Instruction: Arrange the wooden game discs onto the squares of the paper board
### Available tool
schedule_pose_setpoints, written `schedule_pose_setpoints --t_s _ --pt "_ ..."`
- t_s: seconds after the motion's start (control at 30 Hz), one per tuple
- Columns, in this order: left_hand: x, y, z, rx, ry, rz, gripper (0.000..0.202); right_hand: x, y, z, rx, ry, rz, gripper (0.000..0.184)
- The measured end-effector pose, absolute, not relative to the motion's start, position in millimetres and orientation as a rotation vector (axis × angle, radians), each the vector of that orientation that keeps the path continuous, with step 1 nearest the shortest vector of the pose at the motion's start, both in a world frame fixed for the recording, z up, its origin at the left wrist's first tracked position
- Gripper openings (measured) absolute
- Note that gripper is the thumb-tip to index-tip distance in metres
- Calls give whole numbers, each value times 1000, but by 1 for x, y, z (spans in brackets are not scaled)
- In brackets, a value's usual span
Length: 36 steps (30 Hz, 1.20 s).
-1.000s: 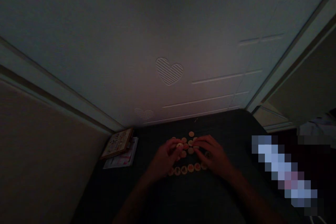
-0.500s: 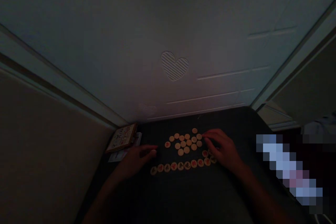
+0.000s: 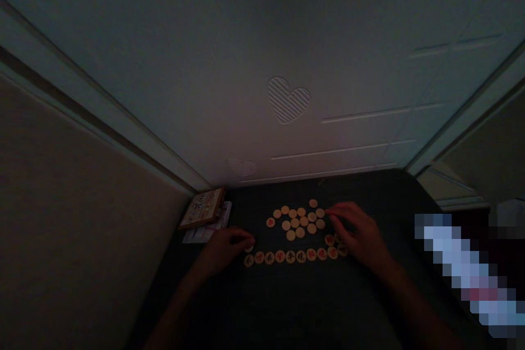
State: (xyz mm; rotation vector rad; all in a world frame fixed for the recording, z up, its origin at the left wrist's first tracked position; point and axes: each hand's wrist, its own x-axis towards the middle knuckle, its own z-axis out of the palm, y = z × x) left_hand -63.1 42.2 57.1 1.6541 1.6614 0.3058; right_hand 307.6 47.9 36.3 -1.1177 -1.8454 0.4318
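Round pale game discs lie on a dark tabletop in dim light. A row of discs with red and dark marks runs left to right near me. Behind it sits a loose cluster of blank-faced discs. My left hand rests at the row's left end, fingers curled over a disc there. My right hand lies at the cluster's right edge, its fingertips pinched on a disc. Two more discs sit just under its palm.
A flat wooden box lies on papers at the table's back left corner. A pale panelled door with a heart relief stands right behind the table. A blurred patch covers the right side.
My left hand left the cluster and went to the row's left end. The row has grown longer to the left. My right hand stayed at the cluster's right edge.
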Motion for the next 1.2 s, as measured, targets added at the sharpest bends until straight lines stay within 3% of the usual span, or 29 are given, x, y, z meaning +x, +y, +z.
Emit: schedule_pose_setpoints --t_s 0.37,0.57,0.83,1.2 --pt "-69 27 48 1774 1737 352 35 310 49 33 -1104 -1862 439 21" --pt "-76 0 40 1906 1592 315 69 309 48 34 -1107 -1860 438 20" --pt "-73 5 42 1893 1499 325 49 308 48 36 -1113 -1861 452 20" --pt "-64 21 55 2039 1497 294 56 309 48 36 -1121 -1854 453 19"
